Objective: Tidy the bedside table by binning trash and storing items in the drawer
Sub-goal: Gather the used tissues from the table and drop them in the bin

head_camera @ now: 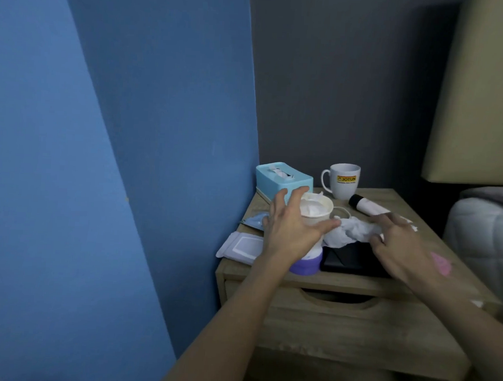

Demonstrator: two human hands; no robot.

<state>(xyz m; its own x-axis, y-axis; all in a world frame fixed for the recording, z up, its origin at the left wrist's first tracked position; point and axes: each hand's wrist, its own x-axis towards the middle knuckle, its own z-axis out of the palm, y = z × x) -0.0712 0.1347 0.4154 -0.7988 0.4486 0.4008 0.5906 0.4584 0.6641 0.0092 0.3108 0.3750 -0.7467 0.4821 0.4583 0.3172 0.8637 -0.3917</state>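
Observation:
On the wooden bedside table (395,198) my left hand (293,224) wraps around a paper cup (316,212) stuffed with white tissue. The cup stands over a purple-lidded jar (306,261). My right hand (399,241) rests with spread fingers on a crumpled white tissue (347,231), which lies partly on a black flat device (354,259). A white tube with a black cap (366,205), a white mug (343,182), a light-blue tissue box (283,179), a wet-wipes pack (241,246) and a blue wrapper (254,221) also lie on top. The drawer (336,320) below is shut.
A blue wall stands close on the left and a grey wall behind the table. A bed with a white quilt (484,231) and a beige headboard (479,94) is on the right. A thin white cable (344,212) lies by the cup.

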